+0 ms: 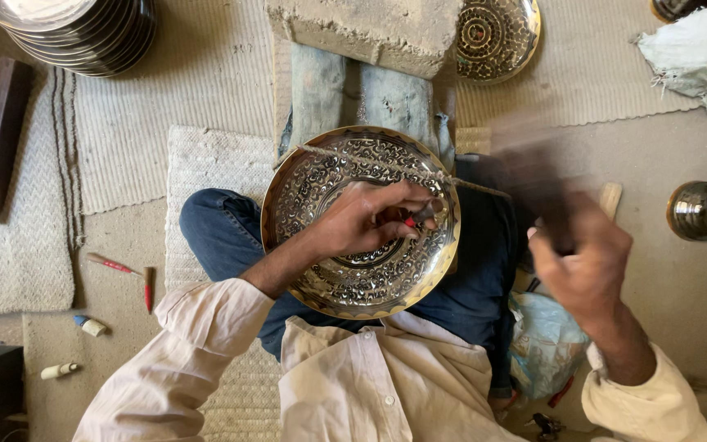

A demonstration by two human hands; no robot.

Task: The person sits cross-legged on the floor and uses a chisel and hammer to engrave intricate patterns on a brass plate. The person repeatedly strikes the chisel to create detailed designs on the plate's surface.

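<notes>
**A:** Where are your hands right now?

**B:** My left hand (370, 219) sits on the engraved brass plate (321, 184), fingers pinched around a small chisel (424, 214) with a red band, its tip down at about three o'clock on the plate's face. My right hand (584, 260) is up off to the right, clenched around a dark tool (533, 176) that is too blurred for me to name.

**A:** And the plate itself?

**B:** It rests tilted on my lap, over my blue jeans (214, 225), its top edge leaning against a rough stone block (366, 33) at twelve o'clock. A cord (345, 157) runs across its upper part.

**A:** What's lying around you?

**B:** At ten o'clock, a stack of metal plates (75, 33). At one o'clock, another patterned plate (497, 37) on the woven mat (206, 74). At three o'clock, a shiny metal vessel (697, 210). At eight o'clock on the floor, red-handled tools (112, 264) and small pale sticks (60, 370).
</notes>
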